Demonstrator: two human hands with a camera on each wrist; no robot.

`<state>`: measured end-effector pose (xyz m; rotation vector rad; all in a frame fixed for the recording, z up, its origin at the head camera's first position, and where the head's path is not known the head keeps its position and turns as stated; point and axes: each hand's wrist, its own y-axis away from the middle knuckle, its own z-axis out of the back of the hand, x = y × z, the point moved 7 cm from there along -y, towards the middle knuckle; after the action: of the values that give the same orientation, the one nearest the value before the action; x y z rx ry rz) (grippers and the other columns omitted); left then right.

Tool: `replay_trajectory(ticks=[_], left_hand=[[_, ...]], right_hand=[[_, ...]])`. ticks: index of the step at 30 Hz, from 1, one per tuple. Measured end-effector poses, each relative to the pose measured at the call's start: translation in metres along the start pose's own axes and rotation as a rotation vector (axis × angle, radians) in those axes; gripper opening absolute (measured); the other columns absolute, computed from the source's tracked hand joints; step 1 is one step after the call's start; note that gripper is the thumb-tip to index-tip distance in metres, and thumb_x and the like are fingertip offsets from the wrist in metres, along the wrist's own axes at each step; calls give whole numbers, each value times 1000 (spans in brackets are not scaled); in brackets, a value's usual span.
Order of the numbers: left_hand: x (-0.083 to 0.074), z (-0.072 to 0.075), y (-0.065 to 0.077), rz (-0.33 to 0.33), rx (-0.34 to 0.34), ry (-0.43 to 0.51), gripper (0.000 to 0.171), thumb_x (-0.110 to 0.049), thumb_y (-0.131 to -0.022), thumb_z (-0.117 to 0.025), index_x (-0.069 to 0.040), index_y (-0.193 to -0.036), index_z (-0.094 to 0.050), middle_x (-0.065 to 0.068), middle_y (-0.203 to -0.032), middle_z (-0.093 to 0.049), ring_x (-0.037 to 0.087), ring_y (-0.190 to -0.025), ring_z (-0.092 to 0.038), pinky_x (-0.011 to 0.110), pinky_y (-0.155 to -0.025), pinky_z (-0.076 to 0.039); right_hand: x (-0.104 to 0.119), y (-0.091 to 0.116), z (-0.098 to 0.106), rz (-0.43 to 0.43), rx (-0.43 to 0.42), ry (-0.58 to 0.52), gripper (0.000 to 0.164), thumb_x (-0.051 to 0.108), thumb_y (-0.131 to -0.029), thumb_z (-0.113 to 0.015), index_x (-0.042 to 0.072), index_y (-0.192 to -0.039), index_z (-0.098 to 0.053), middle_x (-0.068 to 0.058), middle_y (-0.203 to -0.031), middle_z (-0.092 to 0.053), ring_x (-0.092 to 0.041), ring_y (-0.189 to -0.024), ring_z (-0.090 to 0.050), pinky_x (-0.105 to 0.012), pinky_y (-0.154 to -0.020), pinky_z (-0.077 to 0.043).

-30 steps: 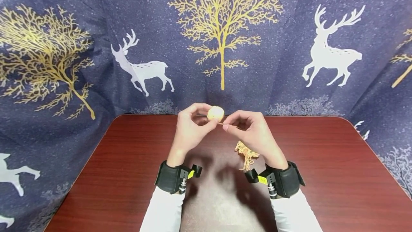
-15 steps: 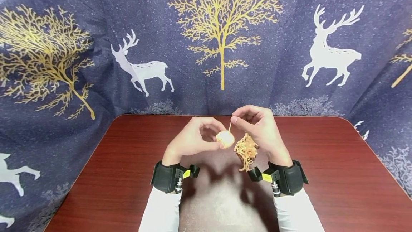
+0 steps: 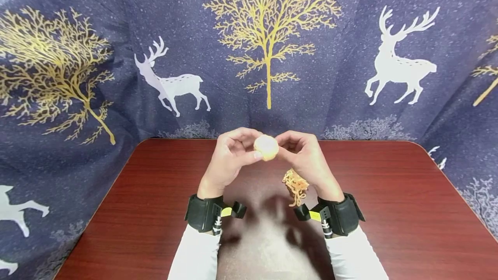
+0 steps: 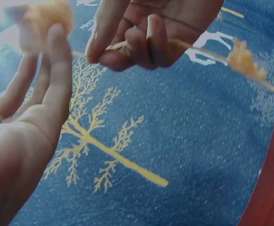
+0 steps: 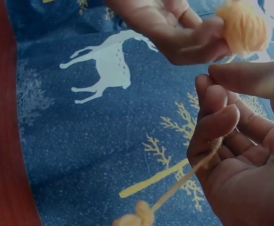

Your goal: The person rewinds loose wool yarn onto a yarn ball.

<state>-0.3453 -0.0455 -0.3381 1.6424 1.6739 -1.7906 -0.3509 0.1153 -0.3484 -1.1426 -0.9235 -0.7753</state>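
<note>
A small ball of pale orange yarn [image 3: 266, 147] is held up over the far part of the table. My left hand [image 3: 227, 161] grips it between thumb and fingers. Close at its right side, my right hand [image 3: 311, 159] pinches the yarn strand [image 4: 200, 51] that leads from the ball. In the right wrist view the strand [image 5: 179, 183] runs through the curled fingers and out below the hand. A tangled clump of yarn [image 4: 245, 61] is on that strand in the left wrist view. Below the right hand, a loose heap of yarn [image 3: 295, 186] shows in the head view.
The reddish-brown wooden table [image 3: 404, 202] spans the area beneath both hands, with a greyish patch [image 3: 260, 245] at its front middle. A dark blue curtain [image 3: 303, 98] with deer and trees hangs just behind its far edge. Both wrists wear black camera straps [image 3: 204, 213].
The yarn ball dipped and moved right, then rose again in my left hand. My right hand lifted away with the strand and came back beside the ball.
</note>
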Motion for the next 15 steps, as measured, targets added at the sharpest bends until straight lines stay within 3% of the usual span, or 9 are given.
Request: replay_trajectory(ticks=[5,8,12,15], left_hand=[[2,10,-2,-11,-209,138,37,15,-80,-62,-10,-105,-74,7,-104,-74,18,-95,-69,28,-80,-61],[3,18,-2,-23,-338,156,34,16,-83,-60,-8,-104,-73,8,-103,-73,19,-94,-69,29,-79,-61],[3,26,0,-42,-469,66,29,16,-85,-63,-4,-104,-71,10,-101,-72,19,-91,-70,30,-77,-62],[3,30,0,-53,-528,-63,27,15,-82,-69,2,-105,-70,9,-98,-71,19,-90,-70,30,-78,-62]], right_hand=[[0,0,-6,-1,18,61,9,1,-87,-77,-2,-94,-73,-9,-85,-72,-13,-69,-63,-22,-59,-52],[1,1,-10,-8,43,97,7,5,-88,-77,2,-93,-74,-7,-83,-71,-14,-68,-61,-22,-56,-49],[3,2,-14,-14,74,114,5,6,-88,-77,4,-92,-74,-6,-79,-69,-15,-67,-61,-22,-55,-47],[4,3,-16,-7,90,128,4,5,-88,-76,4,-91,-74,-5,-78,-69,-14,-66,-60,-22,-54,-47]])
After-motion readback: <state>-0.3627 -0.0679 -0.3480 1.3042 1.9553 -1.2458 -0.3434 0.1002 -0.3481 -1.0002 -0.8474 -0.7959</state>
